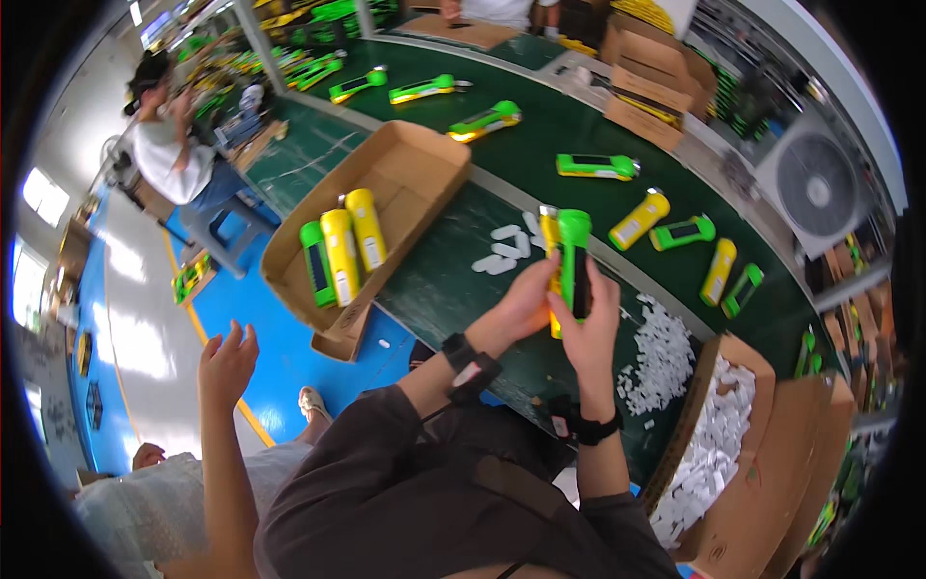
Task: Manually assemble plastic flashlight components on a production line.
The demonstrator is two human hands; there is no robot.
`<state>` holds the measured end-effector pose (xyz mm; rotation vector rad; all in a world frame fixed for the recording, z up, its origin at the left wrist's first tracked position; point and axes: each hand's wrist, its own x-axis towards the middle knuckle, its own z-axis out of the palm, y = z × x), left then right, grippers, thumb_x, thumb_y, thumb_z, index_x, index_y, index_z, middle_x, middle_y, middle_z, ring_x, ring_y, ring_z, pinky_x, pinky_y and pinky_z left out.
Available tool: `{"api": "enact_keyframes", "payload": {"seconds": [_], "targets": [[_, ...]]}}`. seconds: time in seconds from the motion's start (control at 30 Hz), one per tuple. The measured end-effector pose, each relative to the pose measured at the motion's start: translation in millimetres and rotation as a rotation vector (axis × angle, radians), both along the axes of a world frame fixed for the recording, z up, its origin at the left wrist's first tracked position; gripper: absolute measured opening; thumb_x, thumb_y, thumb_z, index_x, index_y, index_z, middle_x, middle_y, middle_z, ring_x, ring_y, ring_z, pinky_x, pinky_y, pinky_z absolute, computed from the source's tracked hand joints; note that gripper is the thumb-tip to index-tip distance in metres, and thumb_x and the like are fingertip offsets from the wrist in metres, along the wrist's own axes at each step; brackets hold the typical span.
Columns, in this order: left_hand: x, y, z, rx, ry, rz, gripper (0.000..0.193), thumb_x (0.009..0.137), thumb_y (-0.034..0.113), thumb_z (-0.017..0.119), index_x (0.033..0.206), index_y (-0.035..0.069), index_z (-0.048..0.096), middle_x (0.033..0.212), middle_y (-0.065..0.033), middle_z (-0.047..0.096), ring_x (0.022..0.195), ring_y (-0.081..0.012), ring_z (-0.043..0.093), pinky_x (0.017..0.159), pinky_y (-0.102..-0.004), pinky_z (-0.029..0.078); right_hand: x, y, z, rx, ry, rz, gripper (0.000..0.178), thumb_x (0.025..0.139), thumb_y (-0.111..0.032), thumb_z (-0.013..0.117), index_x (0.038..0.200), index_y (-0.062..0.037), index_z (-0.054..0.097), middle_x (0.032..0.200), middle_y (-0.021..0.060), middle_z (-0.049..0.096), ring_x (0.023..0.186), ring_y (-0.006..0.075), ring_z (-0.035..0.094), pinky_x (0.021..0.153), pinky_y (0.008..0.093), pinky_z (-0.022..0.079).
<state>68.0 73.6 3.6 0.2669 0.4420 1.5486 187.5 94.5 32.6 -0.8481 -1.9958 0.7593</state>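
Both my hands hold a green flashlight (576, 230) with a dark panel upright above the table. A yellow body (552, 232) shows along its left side; whether that is a second flashlight or the same one's side I cannot tell. My left hand (526, 301) is closed round the yellow side, its fingers partly hidden. My right hand (593, 318) grips the green side, with the thumb near the dark panel. Several loose white strips (503, 249) lie on the table just left of the flashlight. A pile of small white pieces (661, 357) lies to the right.
A cardboard tray (424, 145) on the left holds several flashlights (340, 256). More flashlights (598, 166) lie along the green conveyor belt (540, 125). An open carton (772, 454) of white pieces stands at right. Another person's arm (230, 386) reaches in at left; a seated person (178, 154) is farther off.
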Motion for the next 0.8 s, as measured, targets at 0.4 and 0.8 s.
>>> {"api": "enact_keyframes", "payload": {"seconds": [0.4,0.8], "targets": [[24,35,14,0.229,0.271,0.038,0.038,0.098,0.022,0.046,0.131,0.004,0.039,0.128,-0.0123,0.051,0.119,-0.0268,0.05,0.102,-0.0434,0.042,31,29,24,-0.198,0.214,-0.004,0.047,0.08,-0.018,0.071,0.12,0.0025,0.057,0.108,0.0174,0.062,0.101,0.0284,0.059,0.087,0.0369,0.047],[-11,-5,4,0.079,-0.018,0.013,0.031,0.096,0.017,0.05,0.126,0.011,0.043,0.122,-0.009,0.052,0.118,-0.0263,0.049,0.102,-0.0559,0.038,135,134,424,0.444,0.046,-0.228,0.036,0.088,-0.021,0.06,0.122,-0.0072,0.06,0.078,-0.0012,0.058,0.064,0.0063,0.048,0.059,0.0222,0.041]]}}
